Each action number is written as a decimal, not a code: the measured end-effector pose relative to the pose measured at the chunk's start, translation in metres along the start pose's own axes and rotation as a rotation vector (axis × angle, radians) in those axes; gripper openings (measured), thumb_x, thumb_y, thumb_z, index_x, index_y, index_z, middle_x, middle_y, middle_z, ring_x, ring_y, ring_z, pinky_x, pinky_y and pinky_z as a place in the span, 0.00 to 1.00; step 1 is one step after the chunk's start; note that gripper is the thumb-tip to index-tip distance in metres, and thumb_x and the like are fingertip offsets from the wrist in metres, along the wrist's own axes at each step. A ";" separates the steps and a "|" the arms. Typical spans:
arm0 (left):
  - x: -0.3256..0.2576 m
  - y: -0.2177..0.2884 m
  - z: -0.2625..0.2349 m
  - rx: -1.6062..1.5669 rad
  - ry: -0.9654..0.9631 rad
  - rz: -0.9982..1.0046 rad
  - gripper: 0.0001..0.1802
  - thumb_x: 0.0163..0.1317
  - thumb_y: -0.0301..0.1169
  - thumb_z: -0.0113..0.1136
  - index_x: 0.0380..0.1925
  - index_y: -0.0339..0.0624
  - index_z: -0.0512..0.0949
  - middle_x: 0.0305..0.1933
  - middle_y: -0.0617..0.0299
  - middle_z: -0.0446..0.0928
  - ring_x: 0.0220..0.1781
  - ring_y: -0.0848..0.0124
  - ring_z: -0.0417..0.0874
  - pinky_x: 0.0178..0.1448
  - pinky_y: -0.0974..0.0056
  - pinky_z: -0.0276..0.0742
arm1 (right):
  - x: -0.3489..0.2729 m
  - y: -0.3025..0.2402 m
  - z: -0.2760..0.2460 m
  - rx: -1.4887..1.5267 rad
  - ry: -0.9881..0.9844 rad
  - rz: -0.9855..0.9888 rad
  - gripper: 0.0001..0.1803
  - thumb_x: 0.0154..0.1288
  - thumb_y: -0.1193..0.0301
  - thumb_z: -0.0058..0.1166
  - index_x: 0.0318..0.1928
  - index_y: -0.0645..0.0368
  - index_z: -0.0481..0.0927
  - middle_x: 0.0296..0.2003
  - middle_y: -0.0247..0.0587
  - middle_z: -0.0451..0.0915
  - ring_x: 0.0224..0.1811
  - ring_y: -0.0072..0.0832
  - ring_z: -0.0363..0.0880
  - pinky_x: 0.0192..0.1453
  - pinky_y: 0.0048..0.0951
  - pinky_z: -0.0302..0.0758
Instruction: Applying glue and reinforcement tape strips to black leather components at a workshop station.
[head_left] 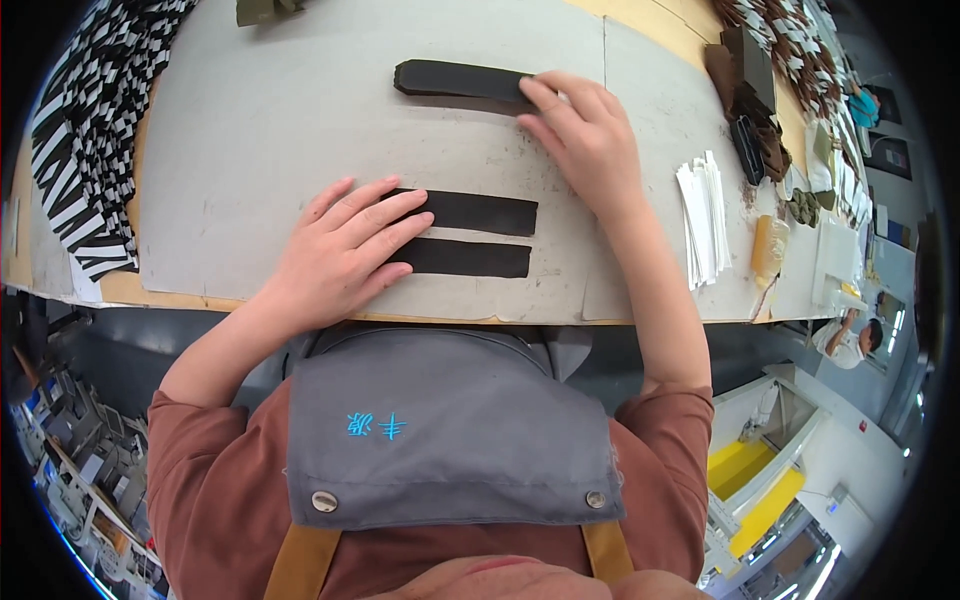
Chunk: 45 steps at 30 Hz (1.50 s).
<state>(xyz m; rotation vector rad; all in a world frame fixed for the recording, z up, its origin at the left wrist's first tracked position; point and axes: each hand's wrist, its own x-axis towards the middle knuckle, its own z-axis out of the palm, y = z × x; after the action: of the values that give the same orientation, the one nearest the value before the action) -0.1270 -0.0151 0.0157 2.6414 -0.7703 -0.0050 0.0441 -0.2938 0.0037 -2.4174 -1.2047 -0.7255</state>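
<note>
Two flat black strips lie side by side on the grey board [280,130]: the upper strip [480,212] and the lower strip [470,258]. My left hand [340,250] lies flat over their left ends, fingers spread. Farther back sits a small stack of black strips [455,80]. My right hand [580,135] rests its fingertips on the right end of that stack, fingers extended, not wrapped around it.
A pile of black-and-white striped strips [85,150] covers the table's left side. White strips [705,215] lie at the right, beside a yellowish bottle [768,245]. Dark brown pieces [745,90] and striped scraps [790,35] fill the far right. The table's front edge runs just below the strips.
</note>
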 end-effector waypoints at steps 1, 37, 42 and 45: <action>0.001 0.000 0.000 -0.004 0.002 0.002 0.29 0.65 0.39 0.67 0.67 0.51 0.78 0.74 0.64 0.74 0.78 0.61 0.70 0.82 0.48 0.58 | 0.000 0.005 0.005 0.005 -0.007 -0.078 0.14 0.60 0.73 0.70 0.47 0.57 0.87 0.45 0.34 0.85 0.46 0.34 0.85 0.55 0.36 0.81; 0.015 0.000 -0.001 0.033 -0.021 -0.112 0.37 0.64 0.40 0.67 0.74 0.49 0.70 0.80 0.59 0.66 0.82 0.58 0.64 0.83 0.45 0.54 | -0.013 -0.031 -0.026 -0.012 -0.087 0.021 0.15 0.63 0.67 0.69 0.50 0.53 0.87 0.49 0.30 0.86 0.47 0.30 0.84 0.62 0.35 0.75; 0.018 -0.008 -0.011 -0.033 0.038 -0.124 0.35 0.66 0.38 0.66 0.74 0.50 0.70 0.80 0.59 0.66 0.82 0.56 0.64 0.83 0.44 0.54 | 0.001 0.003 0.003 -0.064 -0.052 -0.072 0.16 0.62 0.73 0.68 0.51 0.58 0.87 0.50 0.35 0.87 0.50 0.35 0.85 0.57 0.35 0.80; 0.031 -0.022 -0.016 0.009 0.061 -0.108 0.34 0.65 0.34 0.66 0.73 0.50 0.71 0.79 0.58 0.66 0.82 0.56 0.64 0.82 0.44 0.56 | 0.003 0.012 0.009 -0.154 -0.011 -0.135 0.15 0.61 0.77 0.62 0.49 0.61 0.87 0.49 0.37 0.85 0.50 0.34 0.85 0.58 0.37 0.81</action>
<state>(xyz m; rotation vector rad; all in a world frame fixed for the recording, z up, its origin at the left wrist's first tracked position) -0.0877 -0.0082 0.0260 2.6756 -0.6082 0.0497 0.0583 -0.2945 -0.0032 -2.4840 -1.3732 -0.8759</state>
